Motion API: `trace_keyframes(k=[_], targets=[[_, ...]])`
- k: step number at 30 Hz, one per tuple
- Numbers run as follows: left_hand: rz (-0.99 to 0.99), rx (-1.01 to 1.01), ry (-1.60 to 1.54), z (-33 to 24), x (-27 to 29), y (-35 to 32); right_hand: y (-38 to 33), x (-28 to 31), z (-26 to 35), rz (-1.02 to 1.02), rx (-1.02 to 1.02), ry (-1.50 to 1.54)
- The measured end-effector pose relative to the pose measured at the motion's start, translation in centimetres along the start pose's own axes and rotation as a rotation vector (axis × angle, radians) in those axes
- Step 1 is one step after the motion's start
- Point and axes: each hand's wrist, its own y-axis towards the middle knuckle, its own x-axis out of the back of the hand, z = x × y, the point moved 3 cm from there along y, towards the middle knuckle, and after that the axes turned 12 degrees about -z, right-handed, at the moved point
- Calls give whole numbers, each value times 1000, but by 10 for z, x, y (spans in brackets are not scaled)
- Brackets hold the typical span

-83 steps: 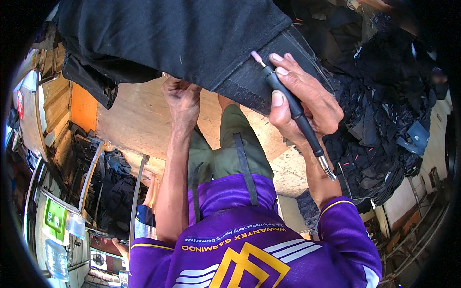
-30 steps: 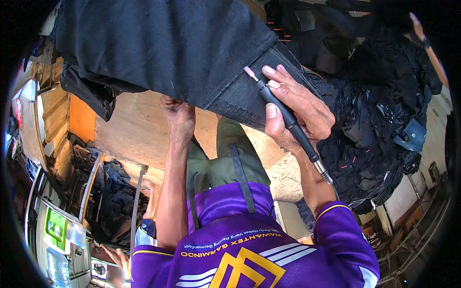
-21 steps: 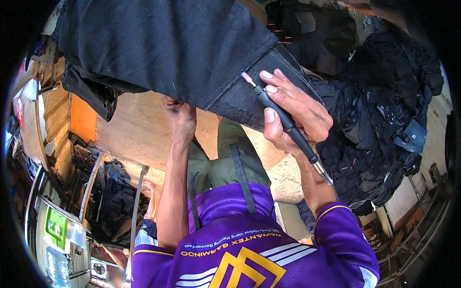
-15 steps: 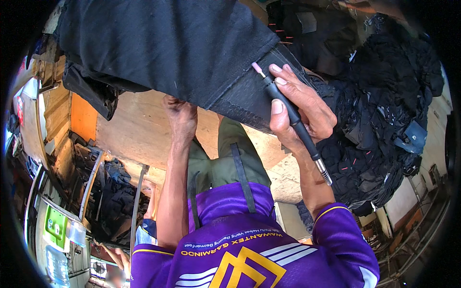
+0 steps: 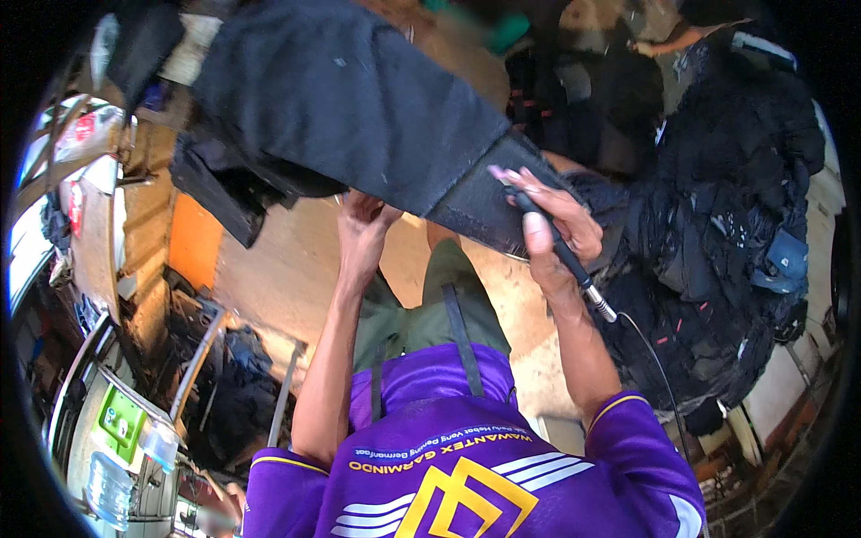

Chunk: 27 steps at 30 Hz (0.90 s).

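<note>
Grips a slim, black, pink-tipped, pen-shaped tool (image 5: pixel 567 257) in the right hand (image 5: pixel 578 231), over or against the right end of a long black cloth (image 5: pixel 359 108); curls the left hand (image 5: pixel 363 226) at its lower edge, cannot tell whether gripping; has a crumpled black fabric heap (image 5: pixel 700 233) to the right.

the left hand (image 5: pixel 363 231) has some fingertips hidden behind the black cloth (image 5: pixel 341 108), which the top edge cuts off. the right hand (image 5: pixel 565 218) and the pen-shaped tool (image 5: pixel 572 263) are blurred; whether the pink tip (image 5: pixel 496 173) touches the cloth cannot be told. the bottom edge crops the purple shirt (image 5: pixel 547 439). a green shape (image 5: pixel 509 32) above is too blurred to name.
</note>
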Motion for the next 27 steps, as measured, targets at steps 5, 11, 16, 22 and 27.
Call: trace_keyframes(k=[5, 11, 16, 22, 27], targets=[[-308, -172, 191, -109, 98, 13, 4, 28, 24, -450, -337, 52], [-95, -503, 310, -208, 115, 121, 20, -4, 41, -364, -322, -250], [-78, -68, 119, -205, 107, 191, 36, -38, 37, -293, -84, -257], [-14, -281, 530, -205, 134, 228, 48, -20, 15, -280, -92, -126], [49, -411, 447, -205, 126, 189, 61, -23, -4, -138, -256, -110]])
